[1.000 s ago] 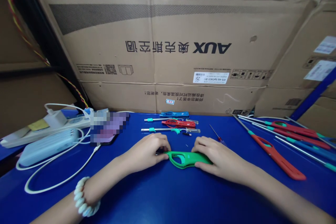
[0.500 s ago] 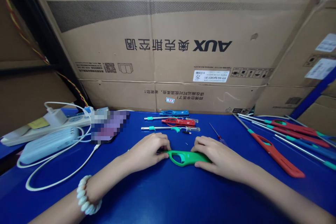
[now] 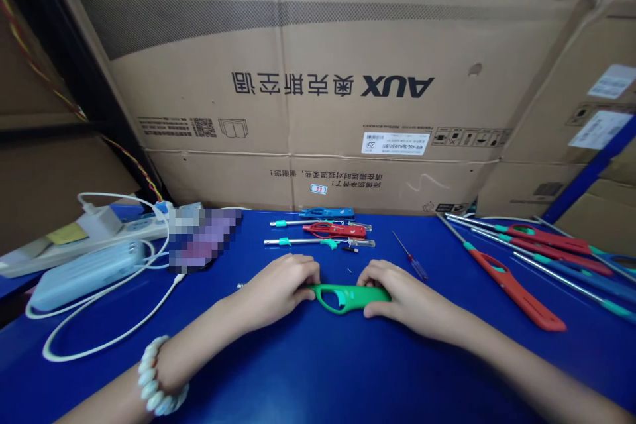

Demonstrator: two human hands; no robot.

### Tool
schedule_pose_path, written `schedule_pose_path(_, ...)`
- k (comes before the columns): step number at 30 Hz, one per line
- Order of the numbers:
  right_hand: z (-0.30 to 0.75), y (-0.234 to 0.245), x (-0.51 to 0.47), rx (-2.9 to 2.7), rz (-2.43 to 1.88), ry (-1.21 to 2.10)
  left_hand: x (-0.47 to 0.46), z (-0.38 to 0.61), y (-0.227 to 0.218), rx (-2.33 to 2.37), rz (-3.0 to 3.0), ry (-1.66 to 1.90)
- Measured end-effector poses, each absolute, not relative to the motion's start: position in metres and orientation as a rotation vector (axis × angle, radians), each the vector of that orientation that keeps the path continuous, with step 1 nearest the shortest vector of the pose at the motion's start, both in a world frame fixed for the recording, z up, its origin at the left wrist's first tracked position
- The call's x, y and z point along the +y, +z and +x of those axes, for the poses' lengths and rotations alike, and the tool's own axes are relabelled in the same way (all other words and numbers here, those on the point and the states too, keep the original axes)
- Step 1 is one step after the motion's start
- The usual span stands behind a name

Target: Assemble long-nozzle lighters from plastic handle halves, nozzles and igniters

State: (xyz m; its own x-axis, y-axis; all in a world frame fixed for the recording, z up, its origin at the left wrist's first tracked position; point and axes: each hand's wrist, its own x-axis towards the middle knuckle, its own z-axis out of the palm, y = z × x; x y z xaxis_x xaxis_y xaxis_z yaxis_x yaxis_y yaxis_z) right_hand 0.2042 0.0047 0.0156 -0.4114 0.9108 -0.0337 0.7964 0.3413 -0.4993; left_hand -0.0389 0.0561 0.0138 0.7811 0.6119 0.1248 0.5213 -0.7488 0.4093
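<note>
A green gas lighter (image 3: 355, 298) lies sideways on the blue table between my hands. My left hand (image 3: 285, 285) is closed around its nozzle end, and a bit of the metal tube shows past the far side of the hand. My right hand (image 3: 392, 288) grips the handle end, thumb below and fingers above. Beyond them lie a red lighter casing (image 3: 335, 231) and a blue casing (image 3: 328, 213). Metal lighter tubes (image 3: 293, 242) with teal parts and clear tanks lie alongside. A small screwdriver (image 3: 416, 266) is right of these.
Several lighters lie at the right, the nearest with a red-orange handle (image 3: 521, 291). At the left are a power strip (image 3: 40, 255), a light-blue power bank (image 3: 89, 275), a white cable (image 3: 109, 344) and a blurred-out phone (image 3: 209, 238). A large cardboard box (image 3: 318, 33) stands behind.
The view has shifted slightly. My right hand has moved a little along the green lighter's handle, fingers more curled, and the screwdriver's handle is now uncovered. Both hands stay on the lighter.
</note>
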Motion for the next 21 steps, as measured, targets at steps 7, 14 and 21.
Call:
schedule_pose_path(7,0.206,0.008,0.005,-2.276,-1.482,0.635,0.054,-0.042,0.021,0.816,2.496,0.321)
schedule_pose_path(14,0.200,0.014,0.001,-2.381,-1.545,0.397,0.047,-0.036,0.010,0.896,2.645,0.367)
schedule_pose_path(21,0.198,0.016,0.001,-2.476,-1.466,0.300,0.048,-0.030,0.011,1.021,2.877,0.321)
